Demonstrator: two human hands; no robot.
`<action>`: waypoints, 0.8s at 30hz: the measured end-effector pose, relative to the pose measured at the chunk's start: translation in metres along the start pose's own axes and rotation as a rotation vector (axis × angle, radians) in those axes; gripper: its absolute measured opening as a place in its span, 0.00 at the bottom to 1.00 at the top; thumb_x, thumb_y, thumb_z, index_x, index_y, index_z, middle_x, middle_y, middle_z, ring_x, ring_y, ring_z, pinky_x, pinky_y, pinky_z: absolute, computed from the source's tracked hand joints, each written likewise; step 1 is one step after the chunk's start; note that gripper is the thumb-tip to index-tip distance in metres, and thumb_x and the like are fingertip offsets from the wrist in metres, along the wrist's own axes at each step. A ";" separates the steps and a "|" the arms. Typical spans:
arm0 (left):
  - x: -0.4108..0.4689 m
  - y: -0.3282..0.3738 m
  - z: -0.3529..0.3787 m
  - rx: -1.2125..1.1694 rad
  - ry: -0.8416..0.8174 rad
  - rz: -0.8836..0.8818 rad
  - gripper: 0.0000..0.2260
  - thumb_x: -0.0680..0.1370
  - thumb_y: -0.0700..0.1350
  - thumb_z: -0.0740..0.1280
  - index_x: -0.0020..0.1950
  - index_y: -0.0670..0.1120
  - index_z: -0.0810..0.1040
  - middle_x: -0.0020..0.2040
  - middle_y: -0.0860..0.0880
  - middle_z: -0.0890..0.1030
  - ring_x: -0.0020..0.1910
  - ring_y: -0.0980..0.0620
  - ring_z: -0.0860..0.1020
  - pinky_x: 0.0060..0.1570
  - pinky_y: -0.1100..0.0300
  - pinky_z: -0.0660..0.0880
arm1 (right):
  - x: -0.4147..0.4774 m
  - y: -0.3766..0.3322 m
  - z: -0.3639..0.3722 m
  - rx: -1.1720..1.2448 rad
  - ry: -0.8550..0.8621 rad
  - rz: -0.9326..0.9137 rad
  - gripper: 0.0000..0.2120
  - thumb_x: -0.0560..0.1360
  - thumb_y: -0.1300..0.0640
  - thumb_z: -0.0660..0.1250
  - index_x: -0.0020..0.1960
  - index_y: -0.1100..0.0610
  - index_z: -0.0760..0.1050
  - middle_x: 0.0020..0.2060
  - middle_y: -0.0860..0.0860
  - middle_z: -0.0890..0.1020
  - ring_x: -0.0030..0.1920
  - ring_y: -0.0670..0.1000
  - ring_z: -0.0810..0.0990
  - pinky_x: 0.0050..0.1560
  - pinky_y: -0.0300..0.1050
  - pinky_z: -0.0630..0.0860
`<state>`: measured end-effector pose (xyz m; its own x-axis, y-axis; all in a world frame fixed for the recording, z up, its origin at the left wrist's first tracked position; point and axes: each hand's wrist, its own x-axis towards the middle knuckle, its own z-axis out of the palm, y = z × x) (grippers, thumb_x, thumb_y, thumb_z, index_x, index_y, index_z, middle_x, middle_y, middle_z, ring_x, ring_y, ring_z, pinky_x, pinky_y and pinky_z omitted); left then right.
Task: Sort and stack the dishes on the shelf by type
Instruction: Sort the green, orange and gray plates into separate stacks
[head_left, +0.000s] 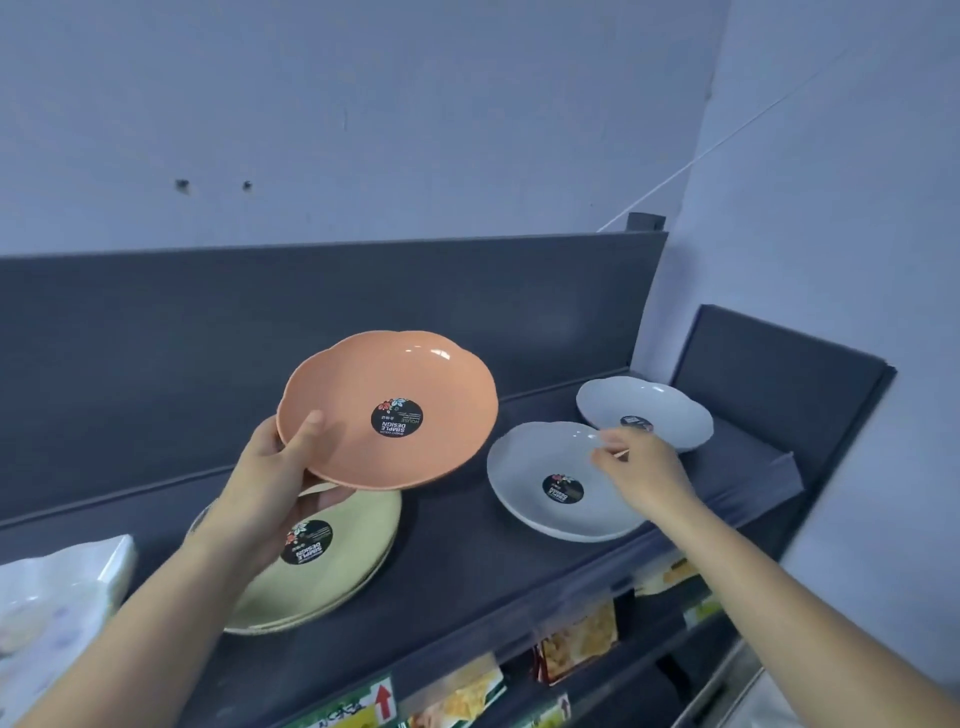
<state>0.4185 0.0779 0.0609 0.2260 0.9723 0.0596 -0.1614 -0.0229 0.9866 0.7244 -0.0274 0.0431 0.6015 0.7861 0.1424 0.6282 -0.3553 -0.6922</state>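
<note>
Fingers (306, 431) of the left hand (270, 467) are gripping the orange plate (395, 384) above the yellow plates (353, 566); right hand (644, 467) fingers are pinching the nearer white plate's (524, 462) rim on the shelf (447, 587).

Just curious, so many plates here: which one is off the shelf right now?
The orange plate. The left hand holds it by its rim above the yellow stack, while both grey plates lie on the shelf.
</note>
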 end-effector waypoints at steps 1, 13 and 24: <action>0.002 -0.001 0.007 -0.001 0.002 -0.001 0.11 0.81 0.50 0.59 0.62 0.49 0.71 0.53 0.50 0.80 0.45 0.51 0.81 0.34 0.61 0.80 | 0.006 0.013 -0.004 -0.047 0.046 0.018 0.17 0.76 0.57 0.66 0.63 0.60 0.76 0.58 0.56 0.80 0.57 0.56 0.78 0.54 0.46 0.72; 0.038 -0.005 0.050 0.022 -0.058 -0.052 0.12 0.81 0.49 0.58 0.62 0.46 0.70 0.51 0.49 0.79 0.46 0.49 0.79 0.30 0.64 0.80 | 0.027 0.054 -0.013 0.322 -0.105 0.375 0.09 0.71 0.72 0.62 0.44 0.68 0.80 0.45 0.59 0.83 0.44 0.55 0.82 0.37 0.47 0.83; 0.061 -0.008 0.079 0.131 -0.123 -0.113 0.10 0.82 0.49 0.55 0.57 0.47 0.72 0.47 0.48 0.80 0.43 0.51 0.80 0.29 0.64 0.80 | 0.091 0.077 -0.066 0.530 0.332 0.431 0.11 0.71 0.74 0.62 0.48 0.63 0.78 0.52 0.59 0.80 0.49 0.60 0.82 0.42 0.46 0.80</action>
<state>0.5089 0.1187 0.0687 0.3528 0.9347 -0.0425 -0.0041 0.0470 0.9989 0.8601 -0.0163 0.0492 0.9096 0.4095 -0.0699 0.0334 -0.2398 -0.9702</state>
